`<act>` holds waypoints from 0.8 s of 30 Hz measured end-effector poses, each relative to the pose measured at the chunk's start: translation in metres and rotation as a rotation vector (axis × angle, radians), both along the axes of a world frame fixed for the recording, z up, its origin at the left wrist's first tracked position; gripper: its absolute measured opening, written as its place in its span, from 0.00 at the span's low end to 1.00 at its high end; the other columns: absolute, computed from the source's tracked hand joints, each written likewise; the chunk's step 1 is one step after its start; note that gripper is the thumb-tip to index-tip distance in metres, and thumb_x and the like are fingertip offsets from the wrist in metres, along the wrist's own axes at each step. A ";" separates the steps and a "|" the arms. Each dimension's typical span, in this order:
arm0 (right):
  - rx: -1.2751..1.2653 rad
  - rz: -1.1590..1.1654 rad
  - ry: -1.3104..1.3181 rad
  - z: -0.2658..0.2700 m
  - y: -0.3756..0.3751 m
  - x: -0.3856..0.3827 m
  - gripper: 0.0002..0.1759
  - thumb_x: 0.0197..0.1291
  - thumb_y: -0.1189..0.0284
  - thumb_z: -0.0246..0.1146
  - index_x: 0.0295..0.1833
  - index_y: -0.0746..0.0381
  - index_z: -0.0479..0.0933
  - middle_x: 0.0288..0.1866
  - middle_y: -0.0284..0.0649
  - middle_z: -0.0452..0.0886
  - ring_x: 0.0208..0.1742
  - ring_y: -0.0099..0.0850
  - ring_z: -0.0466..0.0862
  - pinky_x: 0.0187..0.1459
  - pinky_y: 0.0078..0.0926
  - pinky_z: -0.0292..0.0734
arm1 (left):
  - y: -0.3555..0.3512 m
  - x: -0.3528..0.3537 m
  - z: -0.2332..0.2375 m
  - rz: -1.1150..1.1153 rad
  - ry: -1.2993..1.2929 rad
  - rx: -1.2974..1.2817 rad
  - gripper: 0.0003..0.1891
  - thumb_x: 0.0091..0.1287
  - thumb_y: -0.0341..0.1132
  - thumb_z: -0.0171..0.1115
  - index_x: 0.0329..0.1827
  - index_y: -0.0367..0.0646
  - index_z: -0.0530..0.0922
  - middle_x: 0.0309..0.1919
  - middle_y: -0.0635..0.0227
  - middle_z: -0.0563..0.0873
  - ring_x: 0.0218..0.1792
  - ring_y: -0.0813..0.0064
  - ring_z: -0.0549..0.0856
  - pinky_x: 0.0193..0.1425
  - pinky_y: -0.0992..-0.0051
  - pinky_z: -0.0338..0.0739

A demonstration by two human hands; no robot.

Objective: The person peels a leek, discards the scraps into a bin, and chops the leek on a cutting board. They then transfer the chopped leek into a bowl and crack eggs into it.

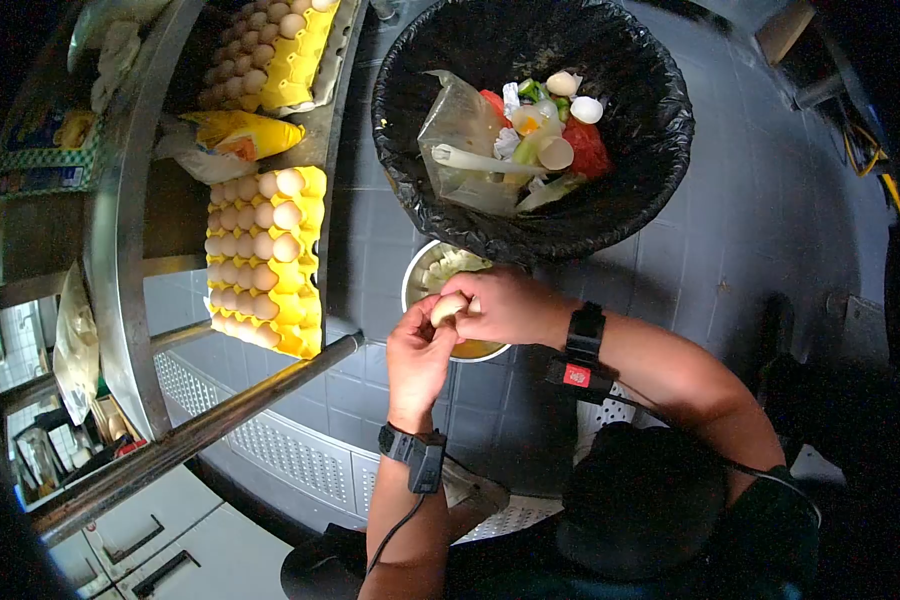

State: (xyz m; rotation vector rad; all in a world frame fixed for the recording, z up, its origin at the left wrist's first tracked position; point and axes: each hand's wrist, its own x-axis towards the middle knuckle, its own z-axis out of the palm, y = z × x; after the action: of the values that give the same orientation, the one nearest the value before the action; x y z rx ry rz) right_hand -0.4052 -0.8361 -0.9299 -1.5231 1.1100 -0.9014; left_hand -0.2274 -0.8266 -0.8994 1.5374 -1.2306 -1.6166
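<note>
Fingers of my left hand (417,350) and my right hand (510,305) close together on one pale egg (449,309). They hold it above a round metal bowl (407,282). Yellow-orange liquid (478,350) shows at the bowl's near side, and something pale and glossy lies at its far side. Whether the shell is cracked is hard to make out, since fingertips cover part of it. The middle of the bowl is hidden beneath my hands.
Just beyond the bowl stands a bin lined with a black bag (660,170), holding eggshells (556,153), plastic and vegetable scraps. On the left shelf are a yellow egg tray (310,270), another egg tray (295,70) and a yellow bag (255,135). A metal rail (270,395) runs at lower left.
</note>
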 end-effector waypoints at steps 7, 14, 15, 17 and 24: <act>0.007 -0.002 0.106 -0.011 0.001 0.003 0.18 0.53 0.68 0.72 0.50 0.60 0.83 0.39 0.47 0.89 0.42 0.45 0.91 0.44 0.38 0.84 | 0.000 0.005 -0.006 -0.018 0.007 0.022 0.18 0.73 0.19 0.58 0.65 0.29 0.79 0.50 0.61 0.90 0.43 0.79 0.88 0.49 0.79 0.85; -0.016 0.081 0.204 -0.004 -0.002 -0.011 0.23 0.55 0.65 0.72 0.57 0.57 0.82 0.43 0.46 0.89 0.45 0.46 0.90 0.44 0.40 0.86 | -0.004 0.024 -0.019 -0.109 0.038 -0.018 0.19 0.70 0.21 0.64 0.64 0.32 0.82 0.51 0.62 0.90 0.45 0.76 0.89 0.49 0.75 0.86; -0.015 0.081 0.203 -0.003 -0.002 -0.012 0.23 0.55 0.65 0.72 0.57 0.57 0.82 0.43 0.46 0.89 0.45 0.46 0.90 0.44 0.40 0.86 | -0.007 0.025 -0.013 -0.109 0.037 -0.017 0.19 0.70 0.21 0.64 0.64 0.32 0.82 0.51 0.62 0.90 0.45 0.76 0.89 0.49 0.75 0.86; -0.131 0.095 0.348 -0.003 -0.001 -0.015 0.17 0.57 0.62 0.67 0.51 0.56 0.81 0.40 0.47 0.87 0.43 0.52 0.89 0.44 0.51 0.85 | -0.013 0.021 0.004 -0.354 -0.419 -0.307 0.20 0.66 0.22 0.67 0.62 0.34 0.83 0.48 0.60 0.91 0.45 0.76 0.89 0.49 0.72 0.86; -0.207 0.144 0.455 0.023 0.002 -0.018 0.13 0.57 0.65 0.64 0.48 0.56 0.81 0.38 0.49 0.87 0.37 0.51 0.89 0.40 0.51 0.86 | -0.017 0.035 0.011 -0.091 -0.631 -0.447 0.17 0.65 0.22 0.69 0.58 0.33 0.82 0.46 0.57 0.90 0.45 0.70 0.90 0.50 0.72 0.85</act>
State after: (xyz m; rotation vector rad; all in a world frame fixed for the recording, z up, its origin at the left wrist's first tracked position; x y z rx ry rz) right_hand -0.4227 -0.8337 -0.9066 -2.0191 1.2312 -0.5973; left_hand -0.1924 -0.8440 -0.8880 1.7524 -1.8601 -0.8160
